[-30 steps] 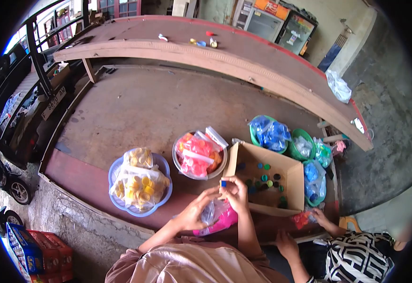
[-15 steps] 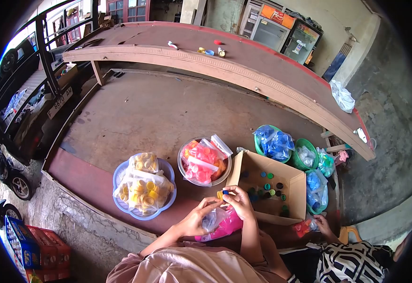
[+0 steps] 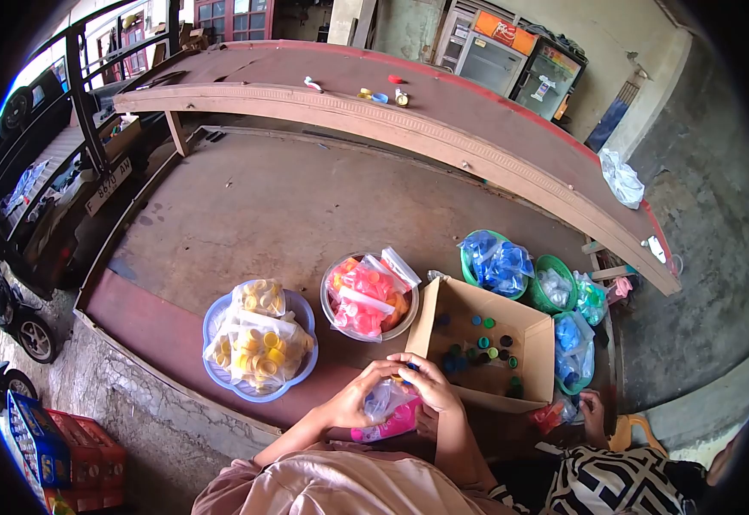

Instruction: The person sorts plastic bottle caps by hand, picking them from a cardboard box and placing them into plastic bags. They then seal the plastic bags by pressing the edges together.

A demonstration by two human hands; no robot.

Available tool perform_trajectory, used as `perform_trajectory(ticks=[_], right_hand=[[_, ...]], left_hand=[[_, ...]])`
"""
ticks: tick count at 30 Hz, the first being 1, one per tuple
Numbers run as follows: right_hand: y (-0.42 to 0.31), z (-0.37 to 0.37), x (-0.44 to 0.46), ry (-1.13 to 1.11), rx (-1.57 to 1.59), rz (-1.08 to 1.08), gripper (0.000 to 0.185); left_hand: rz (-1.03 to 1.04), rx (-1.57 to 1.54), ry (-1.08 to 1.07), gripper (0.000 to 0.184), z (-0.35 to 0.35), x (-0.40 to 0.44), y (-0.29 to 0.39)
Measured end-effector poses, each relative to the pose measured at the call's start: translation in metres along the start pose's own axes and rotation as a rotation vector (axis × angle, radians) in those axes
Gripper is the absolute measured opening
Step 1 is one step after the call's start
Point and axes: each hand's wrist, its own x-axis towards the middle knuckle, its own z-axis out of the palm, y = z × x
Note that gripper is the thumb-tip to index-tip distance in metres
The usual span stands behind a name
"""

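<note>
My left hand (image 3: 350, 403) is closed on a clear plastic bag (image 3: 383, 401), with its fingers reaching toward my right hand (image 3: 430, 388). Fingertips of both hands meet over small bottle caps (image 3: 408, 368), one yellowish and one dark blue, mostly covered by the fingers. My right hand is curled round the blue cap. Below the hands lies a bright pink packet (image 3: 392, 420). Another person's hand (image 3: 427, 422) shows beside the packet, partly hidden by my right wrist. Just right of my hands stands an open cardboard box (image 3: 512, 322) holding several green, blue and dark caps.
A lavender basin (image 3: 211, 360) holds bags of yellow caps; a metal bowl (image 3: 326, 313) holds pink and red ones. Green baskets (image 3: 539, 296) with bagged caps stand behind the box. At right, a co-worker's hand (image 3: 593, 414) is by a red bag (image 3: 550, 417). A raised bench (image 3: 323, 99) crosses behind.
My hands have come closer together and lowered slightly, covering more of the caps. Another person's hand has appeared by the pink packet. The co-worker's hand at right has shifted.
</note>
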Motion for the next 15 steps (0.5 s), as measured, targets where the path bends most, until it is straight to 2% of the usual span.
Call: perform_trajectory(ticks=[1,3,4,5,8,12,15], right_hand=[[0.001,0.0,-0.001,0.014,0.037,0.006,0.026],[0.01,-0.015,0.004,-0.05,0.231,-0.117,0.023],[0.012,-0.022,0.005,0.088,0.25,-0.109,0.021],[0.014,-0.029,0.008,0.173,0.307,-0.198,0.019],[0.009,-0.033,0.013,0.281,0.352,-0.426,0.01],[-0.008,0.007,0.012,0.239,0.411,-0.51,0.008],[0.0,0.038,0.014,0.11,0.148,-0.613,0.007]], left_hand=[[0.02,-0.032,0.037,0.081,0.003,0.001,-0.001],[0.068,-0.091,0.112,0.085,0.006,0.004,-0.003],[0.034,-0.078,0.125,0.087,0.005,0.005,-0.003],[-0.001,-0.065,0.14,0.089,0.004,0.003,-0.001],[-0.057,-0.073,0.185,0.091,0.004,0.001,-0.003],[-0.063,0.017,0.266,0.089,0.008,0.002,-0.008],[-0.052,0.05,0.3,0.089,0.011,0.001,-0.011]])
